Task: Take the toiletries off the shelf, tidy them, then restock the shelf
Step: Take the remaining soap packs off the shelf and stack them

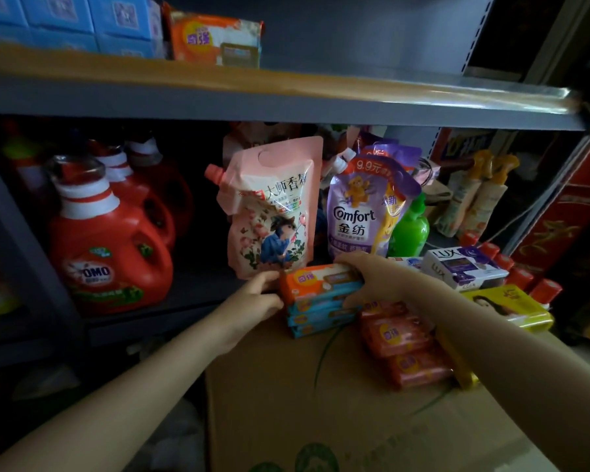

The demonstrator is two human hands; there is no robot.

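Observation:
A stack of orange and blue soap packs [317,301] stands on a cardboard box [321,410] in front of the shelving. My left hand [256,298] presses against the stack's left end. My right hand [372,277] grips its right end, fingers curled over the top pack. Beside the stack lie red-orange soap packs [406,342], white LUX boxes [464,267] and a yellow pack [511,304]. On the upper shelf [286,93] sit one orange soap pack [215,39] and blue boxes [69,18].
The lower shelf holds red OMO detergent jugs [109,253], a pink refill pouch [273,209], a purple Comfort pouch [365,212], a green bottle [409,229] and spray bottles [474,195]. Red-capped bottles [521,277] stand at the right.

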